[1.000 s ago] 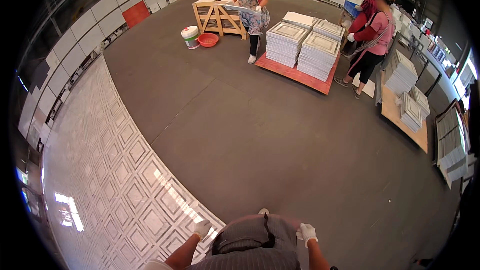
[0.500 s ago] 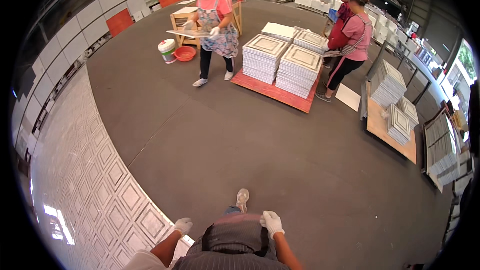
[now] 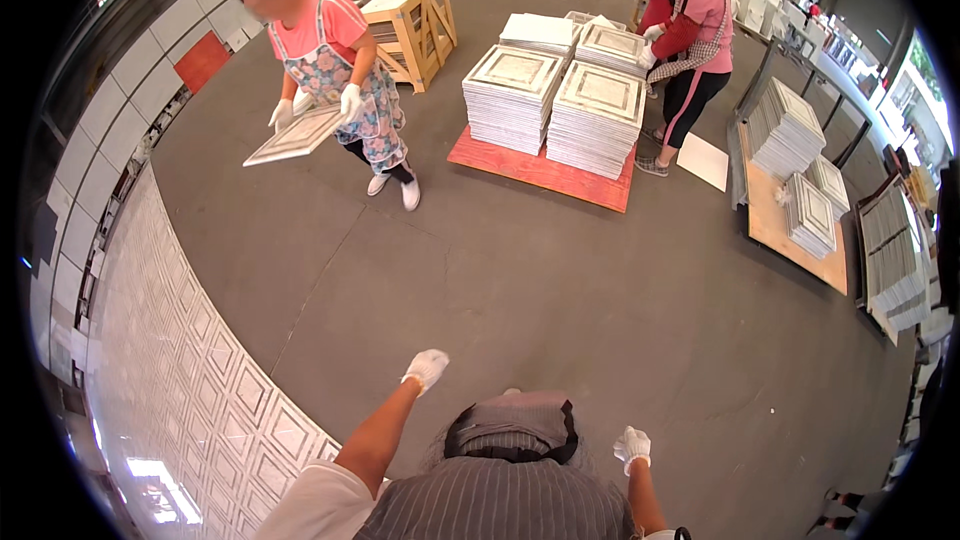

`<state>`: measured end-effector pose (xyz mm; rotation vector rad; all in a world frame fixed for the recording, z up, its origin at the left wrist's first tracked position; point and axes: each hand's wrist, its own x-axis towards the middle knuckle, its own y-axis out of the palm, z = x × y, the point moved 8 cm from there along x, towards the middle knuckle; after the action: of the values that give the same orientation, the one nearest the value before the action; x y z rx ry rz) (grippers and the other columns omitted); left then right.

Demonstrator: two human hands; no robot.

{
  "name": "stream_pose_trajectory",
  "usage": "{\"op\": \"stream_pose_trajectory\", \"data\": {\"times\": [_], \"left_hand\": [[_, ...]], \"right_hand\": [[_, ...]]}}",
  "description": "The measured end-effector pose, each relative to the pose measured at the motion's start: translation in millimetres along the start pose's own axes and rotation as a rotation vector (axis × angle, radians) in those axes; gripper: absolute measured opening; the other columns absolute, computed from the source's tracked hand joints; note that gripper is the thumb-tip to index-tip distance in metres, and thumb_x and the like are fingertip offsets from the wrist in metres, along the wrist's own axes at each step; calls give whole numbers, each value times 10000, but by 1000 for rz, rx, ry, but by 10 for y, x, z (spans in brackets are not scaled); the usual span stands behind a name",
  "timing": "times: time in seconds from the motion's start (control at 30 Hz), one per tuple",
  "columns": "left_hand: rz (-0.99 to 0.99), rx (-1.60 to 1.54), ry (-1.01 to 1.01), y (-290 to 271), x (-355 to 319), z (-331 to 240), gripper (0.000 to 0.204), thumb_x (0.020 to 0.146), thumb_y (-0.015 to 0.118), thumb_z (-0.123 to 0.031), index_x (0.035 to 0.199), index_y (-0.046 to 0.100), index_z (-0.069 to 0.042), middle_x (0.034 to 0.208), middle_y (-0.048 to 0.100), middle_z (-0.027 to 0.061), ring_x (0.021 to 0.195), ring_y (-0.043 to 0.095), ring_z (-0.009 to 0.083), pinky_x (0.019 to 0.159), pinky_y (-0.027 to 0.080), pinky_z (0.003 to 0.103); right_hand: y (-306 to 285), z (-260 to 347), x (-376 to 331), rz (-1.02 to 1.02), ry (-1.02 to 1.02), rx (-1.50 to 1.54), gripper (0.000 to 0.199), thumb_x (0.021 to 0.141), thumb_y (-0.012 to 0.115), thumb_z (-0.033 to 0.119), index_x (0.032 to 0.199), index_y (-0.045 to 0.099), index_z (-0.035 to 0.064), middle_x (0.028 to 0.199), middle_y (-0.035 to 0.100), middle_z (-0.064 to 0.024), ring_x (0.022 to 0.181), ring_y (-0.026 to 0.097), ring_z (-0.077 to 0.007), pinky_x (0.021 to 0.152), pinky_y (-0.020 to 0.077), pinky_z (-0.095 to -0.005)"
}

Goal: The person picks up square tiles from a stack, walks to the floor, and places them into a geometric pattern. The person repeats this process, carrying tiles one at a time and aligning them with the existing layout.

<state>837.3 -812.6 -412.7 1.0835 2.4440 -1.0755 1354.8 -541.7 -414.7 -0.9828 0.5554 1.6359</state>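
Note:
My left hand (image 3: 427, 370), in a white knit glove, swings out ahead of my body above the grey floor. Its fingers look loosely stretched, with nothing in them. On the other side, my right hand (image 3: 632, 447), also gloved, hangs beside my hip with its fingers curled in and no object visible. Between the hands is my dark striped apron (image 3: 500, 490). Both hands are apart from any object; nearest the left one is the patterned tile layout (image 3: 250, 410) on the floor.
A co-worker in a floral apron (image 3: 370, 120) carries a framed-pattern tile (image 3: 295, 137) ahead on the left. Tile stacks (image 3: 510, 100) stand on a red pallet (image 3: 540, 175). Two people are at its right. A wooden crate (image 3: 405, 30) stands behind; a loaded cart (image 3: 790, 230) is at right.
My left hand has swung forward and my right hand has moved outward to the right. The pallet is nearer. The apron-wearing co-worker has come closer and further left, still carrying the tile.

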Motion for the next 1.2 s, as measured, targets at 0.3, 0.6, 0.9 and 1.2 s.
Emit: {"op": "stream_pose_trajectory", "data": {"times": [0.3, 0.6, 0.9, 1.2], "left_hand": [[464, -632, -92, 893, 288, -2356, 252, 933, 570, -214, 1080, 636, -20, 922, 648, 48, 793, 613, 128, 752, 517, 289], [143, -573, -426, 335, 1455, -1740, 203, 881, 607, -187, 998, 634, -23, 802, 604, 17, 665, 559, 108, 592, 478, 260], [-115, -142, -573, -174, 1439, -883, 321, 831, 584, -253, 1001, 680, 2, 843, 694, 130, 783, 656, 196, 728, 510, 337], [11, 10, -478, -367, 2086, -1213, 343, 854, 558, -300, 1010, 680, -20, 981, 688, 172, 971, 648, 281, 876, 476, 354]], "right_hand": [[462, -139, 800, 35, -291, -1016, 445, 897, 533, 414, 967, 687, 2, 979, 673, -211, 1001, 626, -359, 872, 472, -414], [1053, 2189, 1696, 103, 86, -198, 267, 922, 434, 203, 767, 578, 39, 638, 578, -84, 518, 563, -231, 426, 439, -392], [2395, 4357, 2174, 132, -52, -121, 210, 939, 551, 244, 1039, 570, 61, 800, 600, -46, 615, 593, -156, 490, 500, -296], [4039, 4289, 1897, 429, 66, -223, 302, 928, 593, 261, 1118, 568, 28, 855, 638, -84, 700, 631, -171, 590, 540, -299]]}}
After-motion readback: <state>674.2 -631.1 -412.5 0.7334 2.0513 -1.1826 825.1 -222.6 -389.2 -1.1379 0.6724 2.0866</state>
